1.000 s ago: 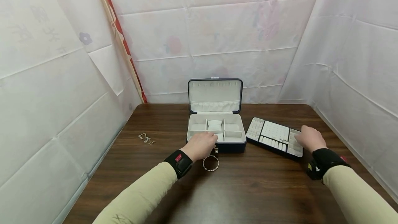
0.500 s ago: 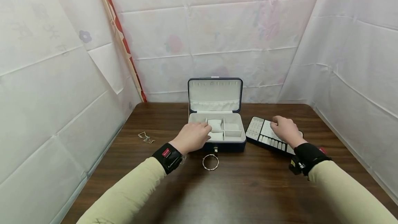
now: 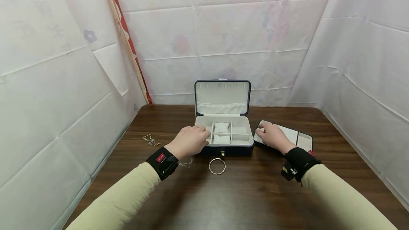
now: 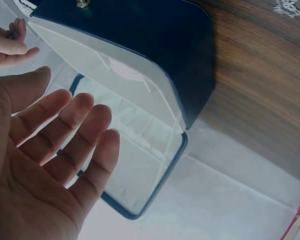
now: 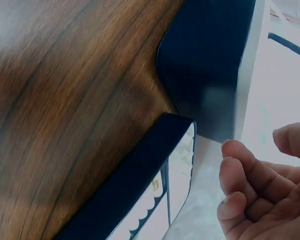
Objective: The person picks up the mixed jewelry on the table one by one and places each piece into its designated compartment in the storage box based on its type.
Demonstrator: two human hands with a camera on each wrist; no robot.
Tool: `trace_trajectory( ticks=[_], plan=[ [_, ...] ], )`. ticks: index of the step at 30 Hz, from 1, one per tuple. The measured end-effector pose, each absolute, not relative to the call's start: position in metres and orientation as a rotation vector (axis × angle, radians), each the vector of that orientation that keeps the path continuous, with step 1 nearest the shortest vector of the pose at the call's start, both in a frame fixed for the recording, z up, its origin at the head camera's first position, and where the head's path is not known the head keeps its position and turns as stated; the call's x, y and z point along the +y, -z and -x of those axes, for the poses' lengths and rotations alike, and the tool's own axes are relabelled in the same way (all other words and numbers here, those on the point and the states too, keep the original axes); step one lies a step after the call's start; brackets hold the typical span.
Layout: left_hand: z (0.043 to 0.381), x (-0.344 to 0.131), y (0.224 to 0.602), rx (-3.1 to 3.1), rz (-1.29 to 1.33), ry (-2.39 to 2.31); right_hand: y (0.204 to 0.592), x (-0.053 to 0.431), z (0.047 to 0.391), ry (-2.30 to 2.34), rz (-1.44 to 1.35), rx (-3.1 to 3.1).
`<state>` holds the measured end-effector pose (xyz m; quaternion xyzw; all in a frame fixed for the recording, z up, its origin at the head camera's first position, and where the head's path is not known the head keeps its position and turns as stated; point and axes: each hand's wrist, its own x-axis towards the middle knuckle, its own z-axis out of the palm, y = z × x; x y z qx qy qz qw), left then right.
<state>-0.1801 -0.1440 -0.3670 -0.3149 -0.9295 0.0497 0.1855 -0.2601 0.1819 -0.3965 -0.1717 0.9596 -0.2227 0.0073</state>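
Observation:
A dark blue jewelry box [image 3: 238, 150] with a white divided interior stands with its lid [image 3: 222, 97] raised. My left hand [image 3: 189, 140] hovers at its front left corner, fingers loosely bent and holding nothing, as the left wrist view shows of that hand [image 4: 55, 155]. Over the left part of a flat jewelry tray [image 3: 289, 134] is my right hand [image 3: 274, 137]. That hand [image 5: 262, 190] is empty too in the right wrist view, its fingers relaxed. The tray [image 5: 135, 177] lies angled beside the box [image 5: 205, 70]; my hand covers some of its compartments in the head view.
A bangle [image 3: 217, 174] lies on the brown wooden table [image 3: 243, 201] in front of the box clasp. One thin chain [image 3: 151, 140] is at the left; another [image 3: 186, 163] sits partly behind my left wrist. White cloth [image 3: 243, 27] encloses the back and sides.
My right hand has moved left across the tray, from its right end to its left end. The left hand has drawn back left from the box front, exposing the chain by the wrist.

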Motion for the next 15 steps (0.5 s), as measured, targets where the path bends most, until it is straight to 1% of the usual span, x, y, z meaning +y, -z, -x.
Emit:
trace_trajectory(
  ticks=[6,15],
  plan=[
    [0.176,-0.146,0.372,-2.629,0.915,-0.163,0.402,0.171,0.26,0.699,0.566,2.972],
    [0.169,-0.134,0.387,-2.724,0.935,-0.172,0.408,0.161,0.259,0.747,0.497,2.887]
  ],
)
